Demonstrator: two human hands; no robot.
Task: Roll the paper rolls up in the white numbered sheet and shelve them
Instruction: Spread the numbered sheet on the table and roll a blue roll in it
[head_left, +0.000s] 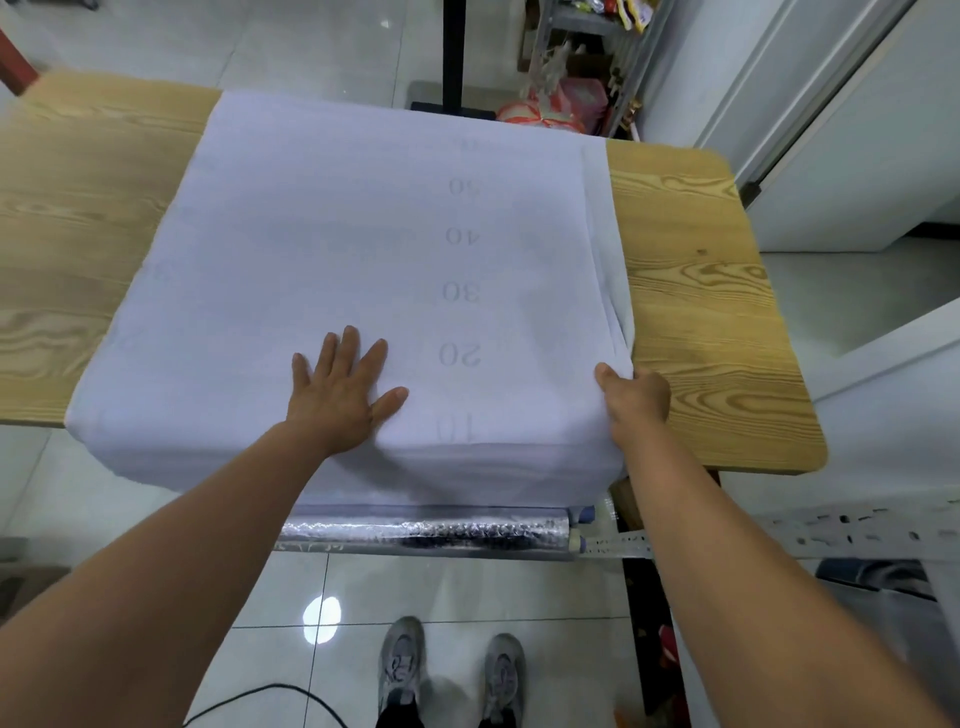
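Note:
The white numbered sheet (322, 234) lies spread over the wooden table (701, 312) and hangs over its near edge; faint numbers 10 to 50 run up its middle. My left hand (340, 387) presses flat on the sheet with fingers spread. At the sheet's near right edge, my right hand (636, 397) pinches the paper, thumb on top and fingers tucked under the layered edge. A shiny silver paper roll (426, 535) lies horizontally below the table's near edge, under the overhanging sheet.
A metal shelf rack (592, 57) with colourful clutter stands behind the table at the back right. A black pole (453, 52) rises behind the table. Perforated metal rails (831, 525) sit low right. A black cable (270, 696) crosses the tiled floor beside my shoes.

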